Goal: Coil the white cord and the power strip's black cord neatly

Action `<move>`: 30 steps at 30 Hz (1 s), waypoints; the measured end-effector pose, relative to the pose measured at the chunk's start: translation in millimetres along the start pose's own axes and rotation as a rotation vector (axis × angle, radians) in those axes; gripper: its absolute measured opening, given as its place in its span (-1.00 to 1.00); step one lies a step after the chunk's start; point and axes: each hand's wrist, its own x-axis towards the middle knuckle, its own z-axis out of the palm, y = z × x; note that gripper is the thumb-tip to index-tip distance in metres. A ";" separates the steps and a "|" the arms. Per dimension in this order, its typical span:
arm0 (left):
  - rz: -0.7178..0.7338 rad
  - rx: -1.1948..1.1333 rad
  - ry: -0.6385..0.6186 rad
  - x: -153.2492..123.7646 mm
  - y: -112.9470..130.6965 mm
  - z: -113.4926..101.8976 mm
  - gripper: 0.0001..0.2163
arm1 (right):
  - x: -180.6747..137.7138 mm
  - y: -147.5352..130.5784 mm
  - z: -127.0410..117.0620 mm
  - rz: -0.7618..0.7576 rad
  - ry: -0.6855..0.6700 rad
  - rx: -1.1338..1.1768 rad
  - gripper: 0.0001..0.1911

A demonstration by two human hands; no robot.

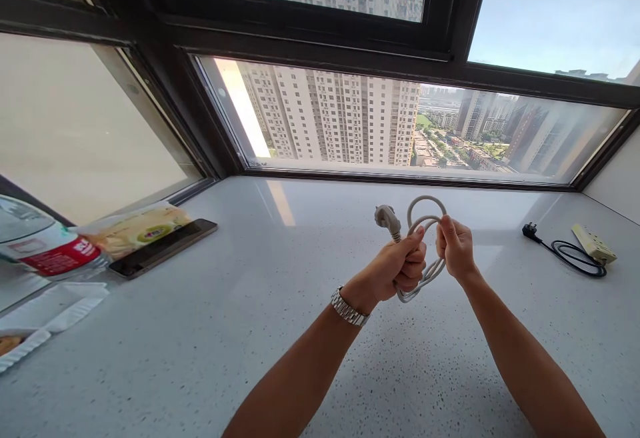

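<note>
A light grey power cord (426, 199) is held in loose loops above the speckled white counter. My left hand (400, 267), with a metal watch (349, 307) on its wrist, is closed round the cord just below its plug (387, 219), which sticks up past the thumb. On the other side of the loops, my right hand (456, 245) is closed on the cord, thumb on top. Between the two hands the strands curve above and below. The cord's other end cannot be seen.
To the right lies a pale power strip (594, 245) with a coiled black cord (575, 256). At the left are a phone (163, 248), a tissue pack (135, 228), a large bottle (55, 248) and a white tray (55, 311). Windows (340, 118) border the counter (240, 358).
</note>
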 end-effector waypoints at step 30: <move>0.706 0.534 0.671 2.9 11.3 -22.9 -0.56 | -16.1 -24.2 10.6 -0.199 0.045 -0.120 -0.55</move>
